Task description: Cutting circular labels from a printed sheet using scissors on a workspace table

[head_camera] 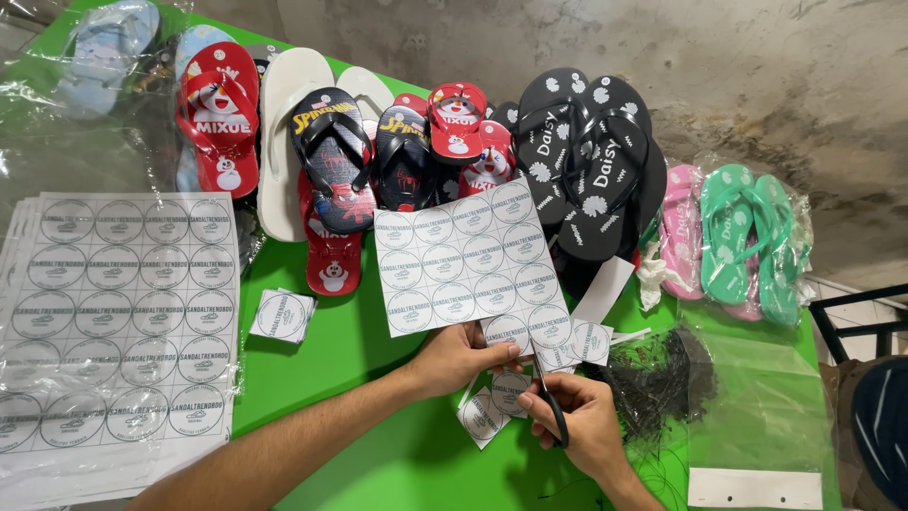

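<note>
My left hand (456, 358) pinches the lower edge of a white sheet of round labels (465, 258) and holds it up over the green table (359, 341). In my right hand (577, 426) is a pair of black-handled scissors (549, 393), with the blades up against the sheet's bottom edge near a partly cut strip of labels (558, 341). Several cut square labels (492, 407) lie on the table under my hands. A small stack of cut labels (282, 315) sits to the left.
A pile of uncut label sheets in clear plastic (113, 322) lies at the left. Many flip-flops line the table's far side: red (219, 118), black (591, 156), pink (683, 232), green (747, 241). A bundle of black tag ties (662, 378) and clear bags (757, 416) lie on the right.
</note>
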